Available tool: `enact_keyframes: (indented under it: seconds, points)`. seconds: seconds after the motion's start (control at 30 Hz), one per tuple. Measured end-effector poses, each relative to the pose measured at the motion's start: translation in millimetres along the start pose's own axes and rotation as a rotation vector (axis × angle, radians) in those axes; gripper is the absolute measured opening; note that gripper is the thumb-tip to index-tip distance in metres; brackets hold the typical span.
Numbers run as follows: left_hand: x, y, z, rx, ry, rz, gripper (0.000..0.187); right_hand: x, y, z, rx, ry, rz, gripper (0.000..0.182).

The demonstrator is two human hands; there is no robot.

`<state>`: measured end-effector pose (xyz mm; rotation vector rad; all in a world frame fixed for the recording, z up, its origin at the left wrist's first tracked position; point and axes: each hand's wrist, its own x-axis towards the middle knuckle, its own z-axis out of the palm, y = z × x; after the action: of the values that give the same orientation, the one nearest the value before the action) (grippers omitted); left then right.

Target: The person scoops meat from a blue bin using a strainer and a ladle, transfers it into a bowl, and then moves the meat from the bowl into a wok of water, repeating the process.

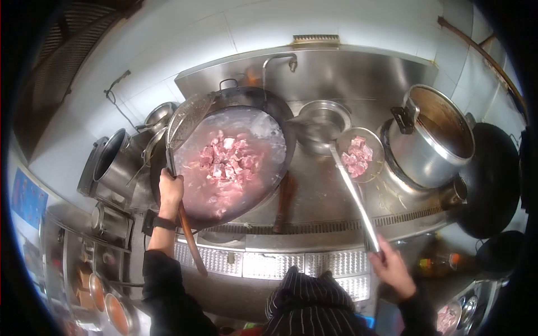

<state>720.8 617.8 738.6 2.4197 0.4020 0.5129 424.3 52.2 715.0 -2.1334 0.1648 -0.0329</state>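
Note:
My left hand [170, 190] is closed round the handle of a wire-mesh skimmer [191, 116], whose round mesh head rests over the left side of a large wok [219, 223]. Chunks of raw pinkish meat [230, 159] lie heaped in cloudy liquid in the wok. My right hand [392, 270] grips the end of a long metal ladle [354, 197]. The ladle's round bowl holds several pieces of meat [357, 157] and hangs over the steel counter, right of the wok, beside a metal bowl [322, 115].
A tall pot [428, 148] of brown liquid stands at the right. A bent tap [280, 58] rises behind the wok. Pots [115, 159] crowd the left side. A brush-like wooden tool [284, 201] lies near the wok's right edge. A dark pan [490, 182] leans at far right.

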Motion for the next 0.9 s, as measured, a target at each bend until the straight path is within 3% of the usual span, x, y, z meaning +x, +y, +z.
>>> enact_keyframes:
  seconds: [0.07,0.2,0.27,0.33,0.4,0.53,0.63,0.7,0.73,0.8,0.9]
  points:
    - [-17.6,11.9,-28.1,-0.346,-0.110,-0.215,0.022,31.2,-47.1,-14.6,-0.224,-0.103,-0.054,0.052]
    - [-57.5,6.0,-69.9,-0.681,-0.066,-0.292,0.016,89.4,-125.1,-15.4,-0.468,-0.225,-0.334,0.046]
    - [-84.9,4.8,-94.4,-0.815,-0.021,-0.398,0.014,112.4,-152.9,-2.0,-0.931,-0.264,-0.543,0.041]
    - [-109.0,-5.5,-113.5,-0.860,-0.004,-0.402,0.014,134.5,-182.8,23.8,-0.972,-0.337,-0.482,0.040]
    - [-129.9,-24.7,-126.0,-0.867,-0.001,-0.414,0.021,159.8,-193.0,53.1,-1.028,-0.312,-0.623,0.039]
    - [-150.4,-44.4,-133.3,-0.914,0.036,-0.453,0.017,208.5,-204.4,106.3,-1.035,-0.289,-0.715,0.036]
    - [-150.0,-58.5,-130.5,-1.002,-0.008,-0.464,0.018,235.0,-191.1,134.6,-0.919,-0.332,-0.628,0.034]
    - [-145.3,-55.8,-125.8,-1.027,-0.039,-0.474,0.021,252.7,-176.7,146.8,-0.603,-0.285,-0.589,0.033]
    - [-145.6,-52.6,-124.8,-1.032,-0.042,-0.470,0.021,256.0,-179.2,146.2,-0.607,-0.280,-0.589,0.033]
    - [-147.8,-45.9,-123.2,-1.143,-0.020,-0.537,0.024,254.1,-211.3,140.4,-0.230,-0.386,-0.128,0.033]
    - [-155.2,-37.2,-123.5,-1.141,-0.027,-0.529,0.030,299.2,-217.2,136.4,0.065,-0.307,-0.126,0.021]
